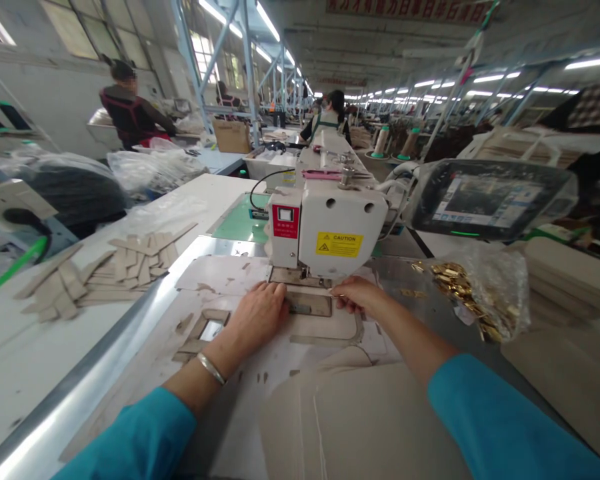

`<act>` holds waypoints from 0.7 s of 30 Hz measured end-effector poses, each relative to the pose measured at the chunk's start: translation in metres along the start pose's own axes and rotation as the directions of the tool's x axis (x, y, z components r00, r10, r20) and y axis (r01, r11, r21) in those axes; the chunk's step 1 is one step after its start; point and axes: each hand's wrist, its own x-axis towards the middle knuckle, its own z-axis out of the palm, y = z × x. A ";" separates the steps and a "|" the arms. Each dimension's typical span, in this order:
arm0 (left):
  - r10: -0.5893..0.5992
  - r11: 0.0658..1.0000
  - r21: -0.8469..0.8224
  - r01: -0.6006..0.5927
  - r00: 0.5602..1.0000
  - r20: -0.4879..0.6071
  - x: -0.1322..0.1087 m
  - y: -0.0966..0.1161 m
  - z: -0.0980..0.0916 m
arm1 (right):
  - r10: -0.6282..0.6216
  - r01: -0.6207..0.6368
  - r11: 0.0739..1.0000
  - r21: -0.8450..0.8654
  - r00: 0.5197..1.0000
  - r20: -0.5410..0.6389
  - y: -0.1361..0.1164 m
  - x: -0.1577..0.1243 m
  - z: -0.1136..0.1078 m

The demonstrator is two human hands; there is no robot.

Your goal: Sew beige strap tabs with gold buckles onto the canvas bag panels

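A white sewing machine point(337, 227) with a yellow caution label stands in front of me. Under its head lies a small tan strap piece point(310, 305) in a flat template point(325, 330). My left hand point(257, 317) rests flat on the template just left of the piece, fingers stretched out and touching its edge. My right hand point(357, 295) is curled at the piece's right end, fingertips pinching or pressing its edge. A large beige panel point(360, 420) lies between my arms, near me.
A heap of tan strap pieces point(105, 270) lies on the white table at left. A clear bag of gold metal fittings point(473, 293) sits at right, below a touchscreen panel point(490, 200). Other people work at benches farther back.
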 end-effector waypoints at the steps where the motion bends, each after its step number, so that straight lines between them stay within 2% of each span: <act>1: -0.005 1.000 -0.002 0.005 1.000 -0.004 0.001 -0.002 0.000 | -0.001 0.001 1.000 0.003 1.000 0.000 -0.001 0.002 0.002; 6: 0.007 0.999 -0.035 -0.008 1.000 -0.026 0.011 -0.001 0.004 | 0.004 -0.003 1.000 0.015 1.000 -0.009 -0.001 0.009 -0.004; 13: 0.059 0.994 -0.086 -0.061 0.998 -0.034 0.016 0.024 0.007 | 0.038 -0.038 0.999 0.038 0.999 0.001 0.016 0.008 -0.032; 21: 0.233 0.941 -0.243 -0.234 0.972 -0.033 0.009 0.037 0.009 | 0.050 -0.049 0.997 0.061 0.999 -0.018 0.040 0.009 -0.060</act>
